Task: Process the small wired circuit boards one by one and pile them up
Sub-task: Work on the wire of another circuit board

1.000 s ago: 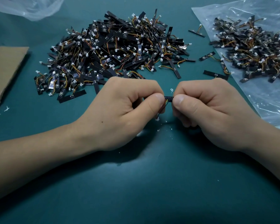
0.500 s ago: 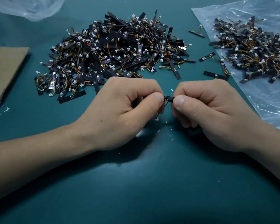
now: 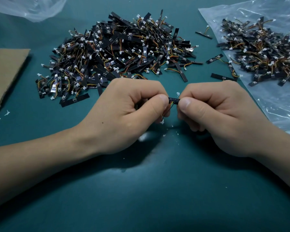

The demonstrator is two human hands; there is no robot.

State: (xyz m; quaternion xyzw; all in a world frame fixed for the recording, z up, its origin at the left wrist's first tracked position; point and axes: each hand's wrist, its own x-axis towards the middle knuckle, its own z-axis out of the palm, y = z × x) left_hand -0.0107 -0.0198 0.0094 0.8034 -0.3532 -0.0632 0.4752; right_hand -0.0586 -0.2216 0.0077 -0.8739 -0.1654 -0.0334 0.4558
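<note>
The left hand [image 3: 124, 113] and right hand [image 3: 219, 114] stay pinched, unmoved, on the ends of one small black wired circuit strip [image 3: 173, 99], so it's mid-processing, with the big heap of black wired strips [image 3: 120, 52] at twelve o'clock and a smaller heap [image 3: 264, 51] at two.

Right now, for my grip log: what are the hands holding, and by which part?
One small circuit board, pinched by its two ends: left hand on one, right hand on the other.

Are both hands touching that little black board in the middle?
Touching. The head view shows the left hand pinching one end of the small circuit board and the right hand pinching the other end.
</note>
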